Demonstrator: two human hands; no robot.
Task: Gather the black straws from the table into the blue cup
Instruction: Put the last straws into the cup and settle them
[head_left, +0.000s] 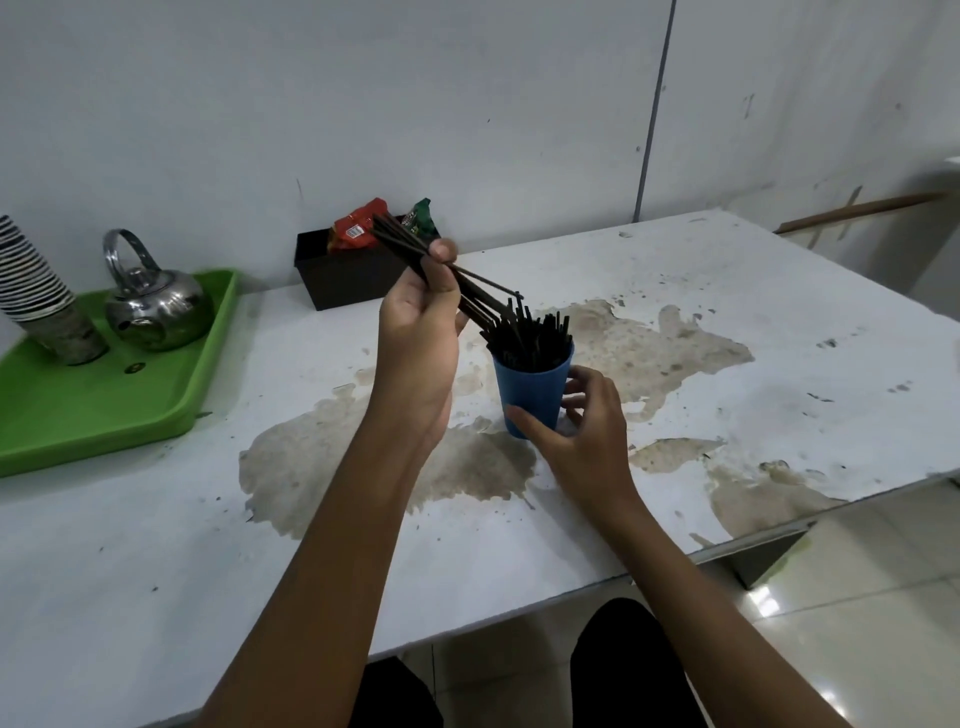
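Two hands are working at the stained white table (727, 291). The left hand (421, 332) is gripping a slanted bundle of black straws (402, 244), its lower ends entering the blue cup (535, 387), which is already holding many straws. The right hand (582, 421) is curling around the cup, steadying it.

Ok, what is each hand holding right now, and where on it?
The left hand grips a bundle of black straws around its middle, lower ends angled into the blue cup. The right hand wraps the cup's lower wall, steadying it.
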